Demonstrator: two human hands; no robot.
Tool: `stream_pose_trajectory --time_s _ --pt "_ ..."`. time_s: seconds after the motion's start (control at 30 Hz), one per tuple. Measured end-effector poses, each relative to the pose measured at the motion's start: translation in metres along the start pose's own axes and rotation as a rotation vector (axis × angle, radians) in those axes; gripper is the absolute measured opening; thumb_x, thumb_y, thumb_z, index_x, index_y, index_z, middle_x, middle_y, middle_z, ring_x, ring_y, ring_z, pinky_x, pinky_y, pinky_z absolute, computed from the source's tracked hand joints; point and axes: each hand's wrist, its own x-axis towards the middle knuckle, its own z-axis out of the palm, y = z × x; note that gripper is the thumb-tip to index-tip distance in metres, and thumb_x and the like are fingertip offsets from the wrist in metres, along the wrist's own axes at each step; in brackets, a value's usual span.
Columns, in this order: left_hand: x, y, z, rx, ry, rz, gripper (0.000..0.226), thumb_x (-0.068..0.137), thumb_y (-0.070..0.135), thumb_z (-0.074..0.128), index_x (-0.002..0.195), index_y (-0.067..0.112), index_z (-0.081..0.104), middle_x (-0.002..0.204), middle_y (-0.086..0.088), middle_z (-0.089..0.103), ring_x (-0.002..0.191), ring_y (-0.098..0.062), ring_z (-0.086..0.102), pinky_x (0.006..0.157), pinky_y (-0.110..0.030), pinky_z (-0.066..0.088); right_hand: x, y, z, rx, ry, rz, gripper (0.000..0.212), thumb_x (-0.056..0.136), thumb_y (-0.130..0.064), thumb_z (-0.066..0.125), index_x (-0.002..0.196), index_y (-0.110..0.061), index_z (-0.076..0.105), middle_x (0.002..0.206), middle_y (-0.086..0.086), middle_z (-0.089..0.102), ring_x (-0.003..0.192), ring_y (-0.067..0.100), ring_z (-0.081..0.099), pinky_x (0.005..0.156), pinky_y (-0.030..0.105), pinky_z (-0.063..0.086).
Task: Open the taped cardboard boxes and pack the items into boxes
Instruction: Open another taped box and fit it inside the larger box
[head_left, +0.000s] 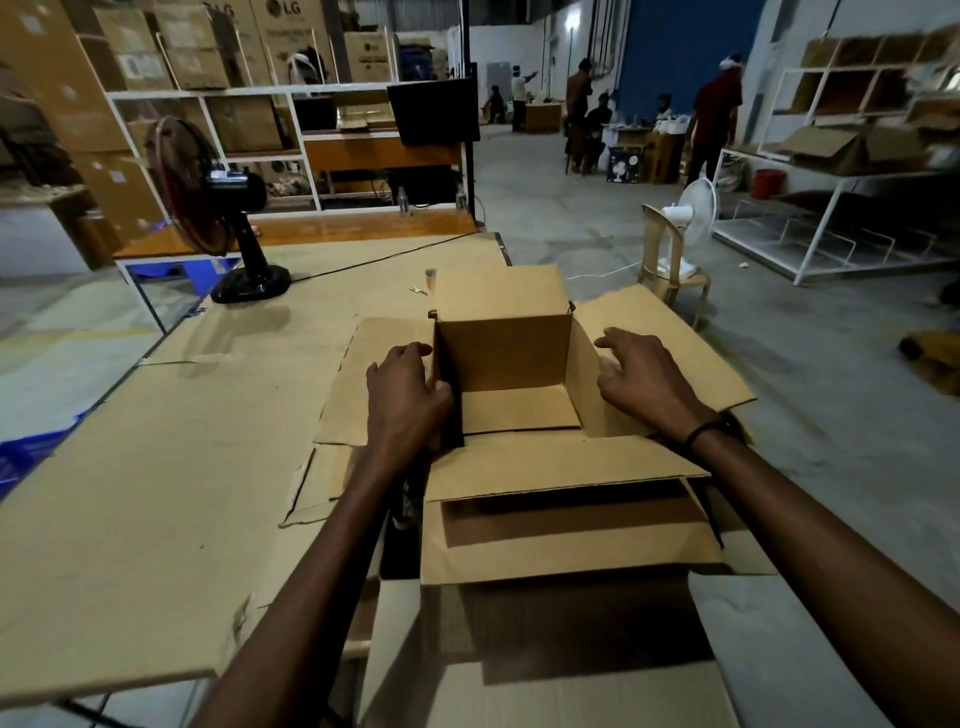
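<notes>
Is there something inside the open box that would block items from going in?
Nothing visible does. The open box shows a bare bottom, its flaps are folded outward, and both hands sit at its side walls, left hand, right hand.

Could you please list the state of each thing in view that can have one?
Box: open, flaps spread, nothing visible inside.
Near box: open, inside dark.
Left hand: grips the box's left wall.
Right hand: open, fingers resting on the right flap.
Black fan: upright on the table; running or not, cannot tell.

Dim indoor light, wide-angle bending at edges, perhaps slight motion blur upper right.
</notes>
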Motion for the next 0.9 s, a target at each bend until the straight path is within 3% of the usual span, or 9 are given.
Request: stream_pose_trajectory --time_s 0.1,0.3,0.4,0.53,0.6,0.7,0.83,0.9 --pt "-0.004 0.007 -0.003 -0.009 0.046 0.02 0.06 0.078 0.028 0.057 0.135 0.008 0.062 0.13 -0.014 0.066 0.114 -0.032 0.063 0.099 -0.053 0.053 0.0 -0.002 -0.002 0.034 0.016 0.01 0.054 0.084 -0.012 0.067 0.137 -0.011 0.061 0.135 0.013 0.065 0.117 0.032 0.064 0.097 0.039 0.055" --pt "-0.008 0.017 -0.005 -0.093 0.112 0.084 0.049 0.087 0.014 0.067 0.136 0.009 0.063 0.125 -0.011 0.069 0.103 -0.025 0.068 0.092 -0.04 0.059 -0.002 -0.003 -0.01 0.059 0.051 -0.016 0.055 0.084 -0.014 0.068 0.139 -0.012 0.061 0.136 0.012 0.065 0.116 0.03 0.064 0.098 0.04 0.054" --pt "-0.009 0.024 -0.008 -0.12 0.134 0.127 0.042 0.089 0.012 0.068 0.131 0.008 0.066 0.127 -0.008 0.07 0.115 -0.02 0.065 0.095 -0.025 0.049 -0.003 -0.006 -0.015 0.071 0.085 -0.033 0.052 0.084 -0.016 0.069 0.136 -0.014 0.064 0.135 0.01 0.066 0.112 0.029 0.066 0.099 0.04 0.054" --pt "-0.011 0.028 -0.009 -0.223 0.134 0.168 0.031 0.095 0.015 0.066 0.125 0.011 0.067 0.121 -0.003 0.071 0.115 -0.017 0.064 0.099 -0.038 0.055 -0.007 -0.007 -0.021 0.112 0.154 -0.082 0.045 0.087 -0.014 0.068 0.131 -0.016 0.068 0.136 0.008 0.067 0.114 0.027 0.068 0.101 0.039 0.054" --pt "-0.013 0.029 -0.011 -0.268 0.156 0.186 0.025 0.097 0.013 0.064 0.121 0.01 0.068 0.118 -0.003 0.071 0.114 -0.016 0.064 0.098 -0.039 0.056 -0.01 -0.006 -0.025 0.12 0.186 -0.106 0.042 0.087 -0.013 0.067 0.129 -0.016 0.07 0.132 0.008 0.069 0.105 0.024 0.07 0.1 0.037 0.055" --pt "-0.016 0.031 -0.018 -0.25 0.228 0.209 0.024 0.097 0.015 0.066 0.12 0.013 0.071 0.117 -0.001 0.073 0.111 -0.013 0.066 0.092 -0.027 0.057 -0.012 -0.004 -0.03 0.143 0.222 -0.114 0.039 0.088 -0.013 0.066 0.127 -0.019 0.071 0.125 0.006 0.073 0.084 0.02 0.071 0.094 0.039 0.058" --pt "-0.016 0.031 -0.027 -0.31 0.252 0.224 0.021 0.095 0.014 0.069 0.115 0.012 0.074 0.11 0.001 0.076 0.105 -0.006 0.07 0.094 -0.026 0.058 -0.015 -0.003 -0.038 0.194 0.263 -0.154 0.037 0.089 -0.012 0.065 0.125 -0.016 0.072 0.121 0.007 0.074 0.099 0.025 0.071 0.095 0.043 0.058" --pt "-0.019 0.035 -0.033 -0.375 0.26 0.212 0.018 0.095 0.015 0.069 0.112 0.012 0.075 0.109 0.003 0.077 0.105 -0.005 0.071 0.094 -0.028 0.059 -0.017 -0.005 -0.043 0.236 0.301 -0.2 0.034 0.092 -0.009 0.064 0.124 -0.014 0.073 0.124 0.006 0.073 0.108 0.022 0.07 0.095 0.035 0.058"
